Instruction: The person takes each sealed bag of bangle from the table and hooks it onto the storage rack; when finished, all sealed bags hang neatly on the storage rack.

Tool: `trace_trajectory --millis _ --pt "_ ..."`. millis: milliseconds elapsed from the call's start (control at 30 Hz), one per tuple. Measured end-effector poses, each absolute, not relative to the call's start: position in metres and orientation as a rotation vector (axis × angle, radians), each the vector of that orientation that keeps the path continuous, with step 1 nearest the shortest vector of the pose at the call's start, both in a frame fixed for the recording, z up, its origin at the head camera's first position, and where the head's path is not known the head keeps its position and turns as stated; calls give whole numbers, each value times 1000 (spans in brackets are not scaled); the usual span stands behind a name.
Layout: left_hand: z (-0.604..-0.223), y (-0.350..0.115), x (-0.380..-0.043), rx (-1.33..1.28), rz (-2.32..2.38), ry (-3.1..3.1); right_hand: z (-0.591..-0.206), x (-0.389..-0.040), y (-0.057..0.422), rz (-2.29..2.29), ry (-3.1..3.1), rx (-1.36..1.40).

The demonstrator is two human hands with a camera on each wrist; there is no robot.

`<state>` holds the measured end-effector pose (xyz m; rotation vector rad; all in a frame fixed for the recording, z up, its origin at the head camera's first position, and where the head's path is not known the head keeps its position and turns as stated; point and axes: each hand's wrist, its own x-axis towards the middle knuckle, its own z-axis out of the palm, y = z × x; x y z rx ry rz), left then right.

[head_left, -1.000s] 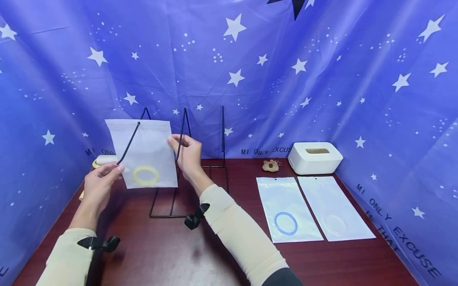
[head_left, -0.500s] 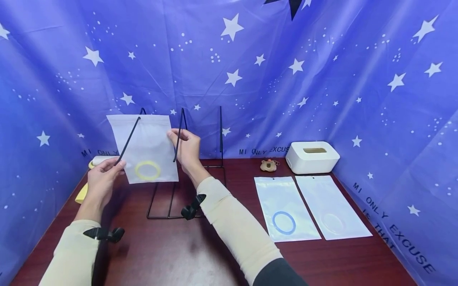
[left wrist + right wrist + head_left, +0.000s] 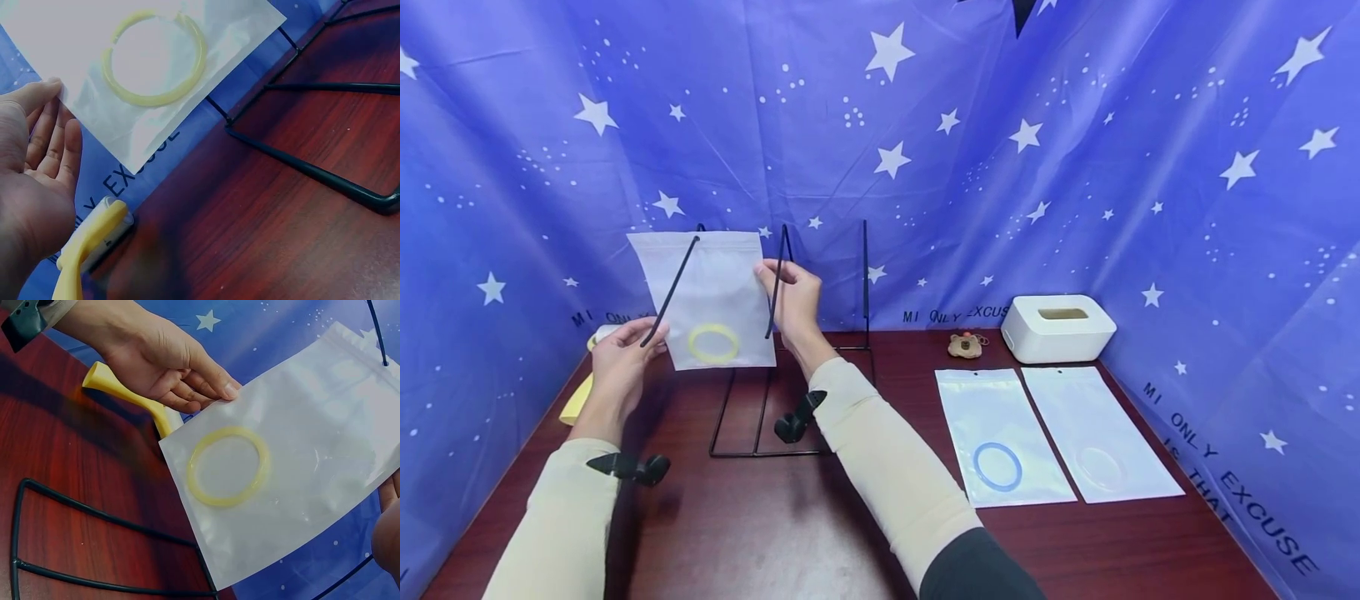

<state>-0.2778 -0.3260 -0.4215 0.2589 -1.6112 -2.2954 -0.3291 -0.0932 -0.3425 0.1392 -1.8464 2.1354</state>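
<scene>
Left hand (image 3: 621, 358): closed to a pinch on the left edge of the white zip bag (image 3: 730, 292), forearm reaching far
Right hand (image 3: 797, 304): pinching its right edge, set higher, forearm slanting leftward
Zip bag: upright, left rod (image 3: 672, 290) of the black wire rack (image 3: 767, 454) through its top hole, yellow ring (image 3: 692, 342) low inside

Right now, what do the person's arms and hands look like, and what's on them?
The left hand and right hand wear no gloves. Both sleeves are cream, each with a small black gadget strapped near the cuff. Dark cloth shows higher up on the right.
</scene>
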Motion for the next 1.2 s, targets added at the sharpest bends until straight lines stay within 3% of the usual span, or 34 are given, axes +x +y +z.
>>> trace_trajectory --millis 567,967,1200 --pt "-422 -326 -294 205 -2329 -1598 -340 -342 -95 2120 -1841 83" --pt "-425 -330 -288 277 -2311 -1565 -355 -342 -92 2111 -1906 125" --pt "-432 -337 -279 150 -2393 -1451 -366 -343 -82 2140 -1883 227"
